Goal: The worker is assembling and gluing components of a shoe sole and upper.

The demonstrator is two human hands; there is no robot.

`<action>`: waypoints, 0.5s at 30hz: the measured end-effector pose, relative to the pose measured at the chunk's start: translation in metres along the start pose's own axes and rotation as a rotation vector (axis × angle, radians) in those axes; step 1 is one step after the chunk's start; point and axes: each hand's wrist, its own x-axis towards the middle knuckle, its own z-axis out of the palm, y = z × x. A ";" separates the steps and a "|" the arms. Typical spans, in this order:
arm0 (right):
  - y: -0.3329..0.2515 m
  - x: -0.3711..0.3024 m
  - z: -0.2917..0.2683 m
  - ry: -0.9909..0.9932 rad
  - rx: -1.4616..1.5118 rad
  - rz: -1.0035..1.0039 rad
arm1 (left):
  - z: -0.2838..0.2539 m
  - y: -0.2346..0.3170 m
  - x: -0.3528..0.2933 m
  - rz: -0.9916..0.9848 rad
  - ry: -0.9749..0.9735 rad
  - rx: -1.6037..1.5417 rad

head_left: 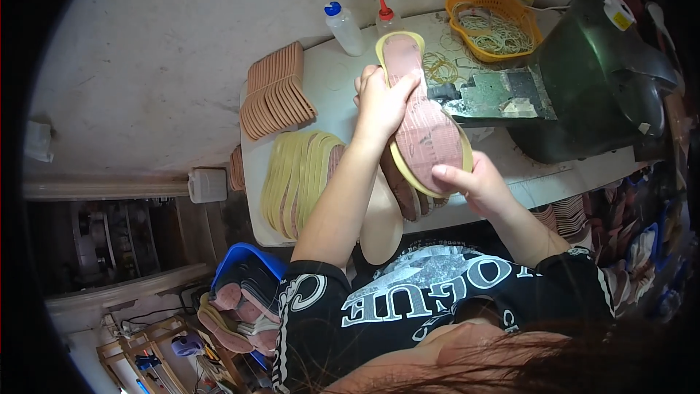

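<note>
A pinkish shoe insole [430, 138] with a pale yellow rim is held up over the table, its narrow end pointing away. My left hand [380, 106] is closed round its narrow middle, thumb lying on the pink face. At the wide near end, my right hand [483, 186] grips the edge with the thumb on top and the fingers hidden beneath. Below my left forearm lies a fanned row of yellow-edged insoles [292, 179]. More pinkish insoles [406, 195] stand partly covered by the held one, beside a plain beige insole [383, 226] near my body.
A banded stack of tan soles [277, 91] sits at the table's far left. Behind are a blue-capped bottle [345, 29], a red-tipped bottle [386, 16] and an orange basket [487, 11] of rubber bands. A dark green machine [594, 76] stands right; a blue crate [244, 255] of insoles lower left.
</note>
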 end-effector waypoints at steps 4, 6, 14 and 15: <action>0.005 -0.004 0.013 0.014 0.047 0.124 | 0.001 -0.005 0.005 -0.018 0.014 -0.004; 0.008 -0.003 0.019 0.063 0.068 0.088 | -0.003 -0.013 0.013 -0.122 -0.030 -0.107; 0.014 0.022 0.036 0.124 0.193 -0.012 | -0.013 -0.003 0.032 0.220 0.178 0.124; 0.013 0.028 0.033 0.156 0.220 -0.039 | -0.015 -0.003 0.044 0.215 0.153 0.109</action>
